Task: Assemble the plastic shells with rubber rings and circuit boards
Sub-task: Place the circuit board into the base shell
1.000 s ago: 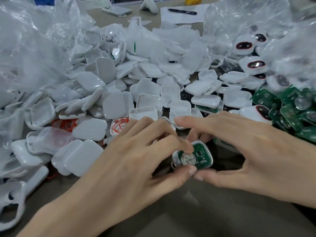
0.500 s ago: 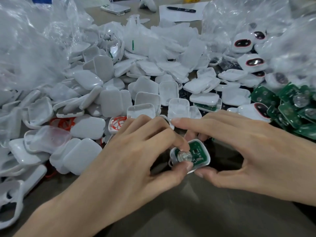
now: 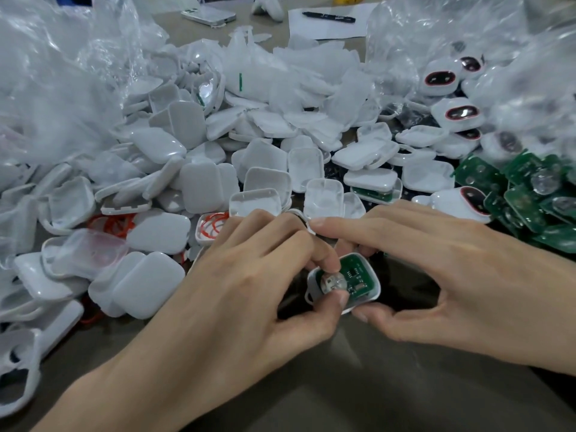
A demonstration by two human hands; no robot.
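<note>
white rounded plastic shell (image 3: 372,296) holds green circuit board (image 3: 358,274) | left grip (image 3: 237,291) pinches its clear dome (image 3: 333,282) | right grip (image 3: 452,275) pinches shell | 10 o'clock: orange rubber rings (image 3: 215,227) in open shell (image 3: 202,241)

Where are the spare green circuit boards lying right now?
In the head view, the green circuit boards are heaped at the far right, just beyond the right hand and at the foot of a clear plastic bag.

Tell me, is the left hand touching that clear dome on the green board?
Touching. Head view: left hand pinches the clear dome between thumb and forefinger, no gap; right hand holds the white shell.
</note>
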